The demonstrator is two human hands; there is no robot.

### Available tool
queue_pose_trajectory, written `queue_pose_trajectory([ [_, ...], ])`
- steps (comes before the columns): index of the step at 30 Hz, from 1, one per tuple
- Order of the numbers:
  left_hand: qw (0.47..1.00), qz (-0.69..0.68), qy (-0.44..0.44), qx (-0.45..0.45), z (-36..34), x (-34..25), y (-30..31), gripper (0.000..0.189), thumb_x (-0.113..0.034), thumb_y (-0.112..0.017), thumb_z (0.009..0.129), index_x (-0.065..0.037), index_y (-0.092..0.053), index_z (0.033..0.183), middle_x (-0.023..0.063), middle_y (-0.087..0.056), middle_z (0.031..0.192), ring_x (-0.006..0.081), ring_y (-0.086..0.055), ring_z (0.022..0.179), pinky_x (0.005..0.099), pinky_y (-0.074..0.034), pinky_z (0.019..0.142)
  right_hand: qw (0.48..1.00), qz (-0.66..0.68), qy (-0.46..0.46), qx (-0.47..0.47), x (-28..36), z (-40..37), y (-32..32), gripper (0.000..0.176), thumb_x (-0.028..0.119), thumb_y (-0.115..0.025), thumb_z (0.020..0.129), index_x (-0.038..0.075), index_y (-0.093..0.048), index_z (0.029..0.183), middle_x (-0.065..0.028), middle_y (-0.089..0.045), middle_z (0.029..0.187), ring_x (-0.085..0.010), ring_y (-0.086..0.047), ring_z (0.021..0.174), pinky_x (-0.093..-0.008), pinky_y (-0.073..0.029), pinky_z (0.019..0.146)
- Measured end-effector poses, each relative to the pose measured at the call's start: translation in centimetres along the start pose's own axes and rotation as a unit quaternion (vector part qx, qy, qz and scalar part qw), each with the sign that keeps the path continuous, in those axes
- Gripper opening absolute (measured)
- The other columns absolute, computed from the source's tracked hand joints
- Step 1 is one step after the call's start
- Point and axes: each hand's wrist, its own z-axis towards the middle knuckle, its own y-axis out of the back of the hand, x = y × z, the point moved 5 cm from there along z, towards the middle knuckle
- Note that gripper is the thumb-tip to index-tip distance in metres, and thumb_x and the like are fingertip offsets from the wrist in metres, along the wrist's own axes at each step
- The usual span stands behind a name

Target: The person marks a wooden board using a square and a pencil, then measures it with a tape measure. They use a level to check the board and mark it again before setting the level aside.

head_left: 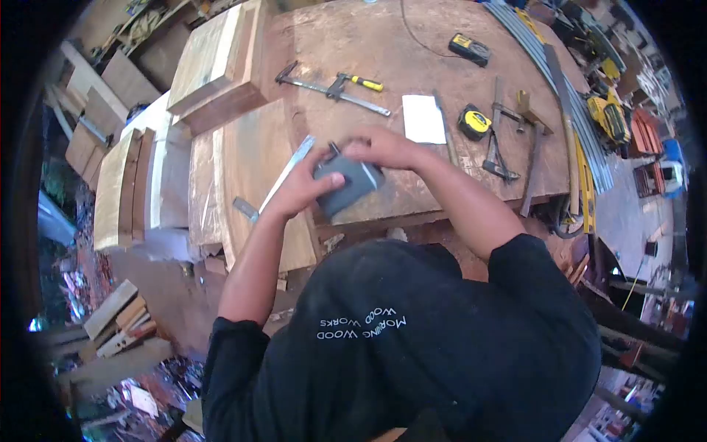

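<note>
A dark grey, flat, rectangular thing (347, 193), its kind not clear, is held in front of my body over the near edge of the workbench. My left hand (305, 184) grips its left side, the thumb lying across the top face. My right hand (379, 147) is bent over its far edge, fingers curled and partly blurred. A short dark stick-like piece (334, 148) pokes up between the two hands. Beside my left hand lies a metal straight blade (293, 168) on the wood, and a small tool with a grey end (244, 208) is near its lower end.
On the workbench (353, 44) lie a bar clamp (335, 90), white paper (424, 119), a yellow tape measure (474, 122), a hammer (532, 112) and a yellow-black meter (469, 49). Thick wood boards (213, 55) stand at left. Metal strips (545, 85) line the right edge.
</note>
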Motion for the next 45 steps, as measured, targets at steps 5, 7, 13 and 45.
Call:
queue_pose_trajectory([
  [5,0.916,-0.380,0.045,-0.123,-2.1,2.7,0.1,0.050,-0.044,-0.050,0.098,-0.005,-0.049,0.130,0.0107,-0.060,0.118,0.0181,-0.059,0.106,0.0371,-0.047,0.091,0.971,0.091,-0.104,-0.197,1.1,1.1,0.4,0.041,0.039,-0.045,0.099,0.004,-0.065,0.108,-0.0065,-0.063,0.089,-0.0127,-0.057,0.078,-0.0287,-0.048,0.071],
  [7,0.799,-0.571,0.083,-0.169,-3.3,3.7,-0.4,0.055,-0.053,-0.039,0.098,-0.010,-0.050,0.131,0.0086,-0.060,0.121,0.0200,-0.059,0.108,0.0385,-0.048,0.090,0.925,0.286,-0.003,-0.251,2.0,0.9,-0.3,0.046,0.037,-0.034,0.103,0.003,-0.065,0.107,-0.0047,-0.061,0.084,-0.0116,-0.053,0.067,-0.0259,-0.045,0.062],
  [13,0.763,-0.620,0.064,-0.170,-5.2,4.1,-0.7,0.054,-0.054,-0.036,0.099,-0.013,-0.048,0.132,0.0070,-0.057,0.123,0.0223,-0.055,0.111,0.0428,-0.044,0.093,0.975,0.155,0.102,-0.124,8.7,-0.7,-4.2,0.040,0.032,-0.036,0.103,0.003,-0.062,0.096,-0.0016,-0.055,0.075,-0.0092,-0.052,0.070,-0.0257,-0.042,0.063],
  [45,0.822,-0.422,-0.050,-0.380,-7.0,2.8,4.4,0.088,-0.027,-0.070,0.088,-0.007,-0.011,0.150,0.0177,-0.049,0.125,0.0225,-0.056,0.107,0.0384,-0.048,0.091,0.982,-0.128,0.113,-0.083,7.7,0.0,-7.6,0.023,0.017,-0.073,0.082,0.000,-0.065,0.094,-0.0125,-0.066,0.084,-0.0237,-0.066,0.077,-0.0328,-0.051,0.069],
])
